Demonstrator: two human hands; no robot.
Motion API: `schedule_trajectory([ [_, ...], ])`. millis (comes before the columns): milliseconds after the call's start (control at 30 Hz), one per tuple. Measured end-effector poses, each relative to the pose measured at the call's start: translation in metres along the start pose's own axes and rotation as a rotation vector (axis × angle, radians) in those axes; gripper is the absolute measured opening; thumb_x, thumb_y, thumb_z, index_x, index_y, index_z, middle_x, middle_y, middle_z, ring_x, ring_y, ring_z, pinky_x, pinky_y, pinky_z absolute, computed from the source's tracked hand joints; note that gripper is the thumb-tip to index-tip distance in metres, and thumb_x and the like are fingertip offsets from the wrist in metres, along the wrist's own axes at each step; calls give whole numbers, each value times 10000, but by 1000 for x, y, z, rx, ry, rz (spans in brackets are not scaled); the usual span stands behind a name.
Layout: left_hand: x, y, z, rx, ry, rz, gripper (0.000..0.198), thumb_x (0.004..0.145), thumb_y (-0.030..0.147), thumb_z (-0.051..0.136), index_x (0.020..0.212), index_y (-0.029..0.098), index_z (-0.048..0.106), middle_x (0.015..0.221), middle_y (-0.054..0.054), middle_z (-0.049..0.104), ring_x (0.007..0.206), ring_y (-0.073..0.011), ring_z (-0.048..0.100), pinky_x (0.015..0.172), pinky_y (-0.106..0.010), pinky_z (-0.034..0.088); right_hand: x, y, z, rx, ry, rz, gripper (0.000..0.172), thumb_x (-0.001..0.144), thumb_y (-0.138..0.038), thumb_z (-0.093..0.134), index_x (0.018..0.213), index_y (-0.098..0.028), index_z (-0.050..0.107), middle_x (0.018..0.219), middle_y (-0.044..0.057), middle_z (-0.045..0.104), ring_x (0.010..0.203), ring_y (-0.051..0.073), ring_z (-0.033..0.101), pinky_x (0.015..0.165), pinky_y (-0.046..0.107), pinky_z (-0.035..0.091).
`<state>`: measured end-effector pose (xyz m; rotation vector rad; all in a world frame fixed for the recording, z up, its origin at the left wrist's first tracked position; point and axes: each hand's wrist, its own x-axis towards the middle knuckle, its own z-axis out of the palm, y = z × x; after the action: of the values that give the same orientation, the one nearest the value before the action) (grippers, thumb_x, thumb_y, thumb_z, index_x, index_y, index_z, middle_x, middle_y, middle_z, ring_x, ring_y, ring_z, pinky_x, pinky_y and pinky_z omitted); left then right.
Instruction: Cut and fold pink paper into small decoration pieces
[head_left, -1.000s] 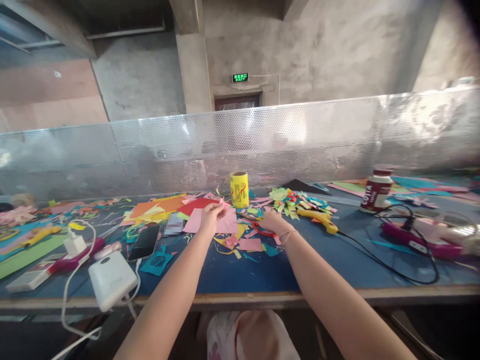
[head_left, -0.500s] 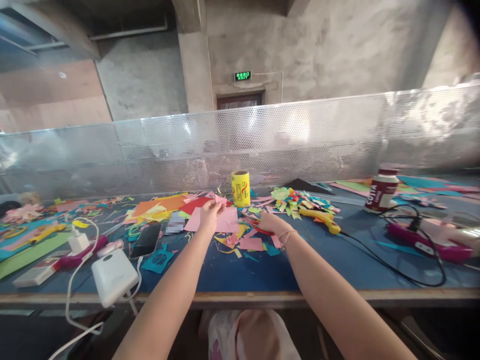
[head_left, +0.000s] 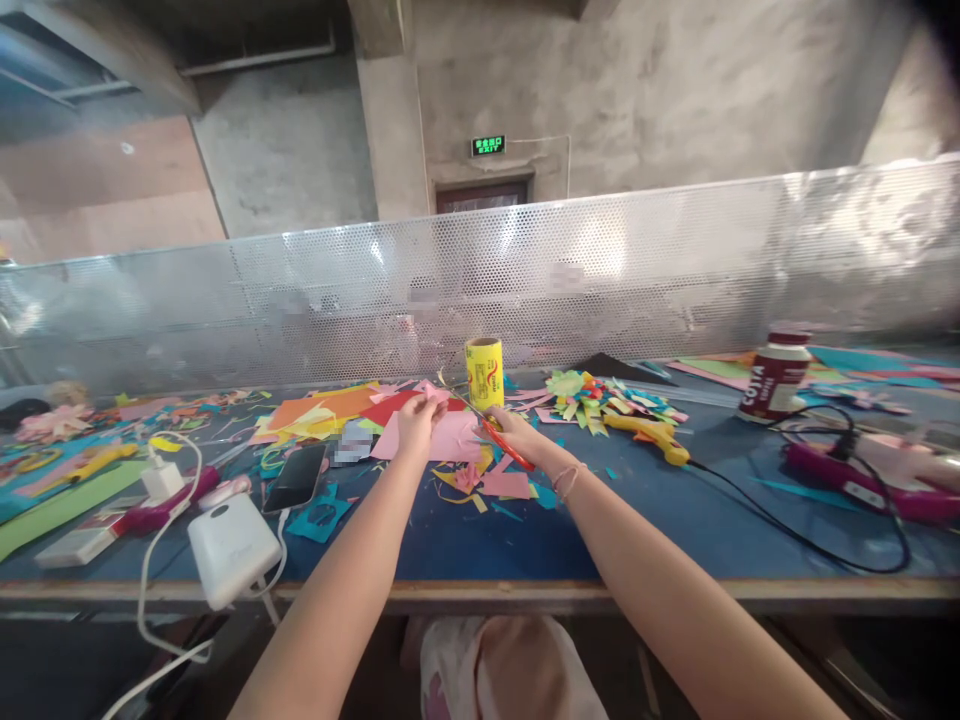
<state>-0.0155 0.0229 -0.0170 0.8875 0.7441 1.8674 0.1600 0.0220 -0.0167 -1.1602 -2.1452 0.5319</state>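
My left hand (head_left: 414,421) is closed, pinching the top edge of a pink paper sheet (head_left: 454,437) above the blue table (head_left: 480,545). My right hand (head_left: 516,432) is closed round the red handles of a pair of scissors (head_left: 501,440), whose blades point up and left toward the pink sheet. Small pink and yellow paper scraps (head_left: 501,484) lie just below both hands. A yellow roll (head_left: 484,372) stands upright right behind the scissors.
A phone (head_left: 295,478), a white power bank (head_left: 233,549) with cable and a pile of coloured sheets (head_left: 322,411) lie at the left. A yellow glue gun (head_left: 649,434), a brown bottle (head_left: 773,377), a black cord and pink tool (head_left: 855,480) lie right. A perforated metal screen (head_left: 600,270) backs the table.
My right hand has lifted the red scissors off the table and swung them left toward the pink sheet. The left hand has kept its hold on the sheet.
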Motion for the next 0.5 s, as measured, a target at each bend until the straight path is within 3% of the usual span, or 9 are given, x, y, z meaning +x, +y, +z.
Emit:
schedule_trajectory([
  [500,-3,-5,3,117,-84,20,258,547,311,731,674,143,582,652,-19,630,642,-130,615,731,-294,488,2,-6,9,178,-55,-116,327,753,-488,490,819,-172,536,747,11,550,710,149,514,619,242,388],
])
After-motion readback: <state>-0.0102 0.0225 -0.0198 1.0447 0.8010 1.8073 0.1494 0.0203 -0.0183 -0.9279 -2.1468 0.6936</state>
